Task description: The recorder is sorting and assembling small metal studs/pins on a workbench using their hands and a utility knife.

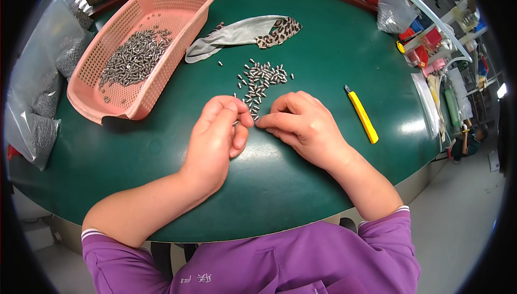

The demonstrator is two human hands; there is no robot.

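Observation:
Small silvery metal pieces, short and bullet-shaped, lie in a loose pile (261,75) on the green tabletop just beyond my hands. My left hand (218,124) is curled at the near left of the pile; a bit of one metal piece (235,123) shows between its fingers. Close beside it, my right hand (301,124) reaches in with thumb and fingers pinched together at the near end of the pile. Whether a piece sits between those right fingertips is hidden.
A pink plastic basket (161,78) holding many more metal pieces stands at the left. Clear bags (40,105) of small parts line the far left edge. A grey and leopard-print cloth (237,32) lies behind the pile. To the right rests a yellow utility knife (362,116).

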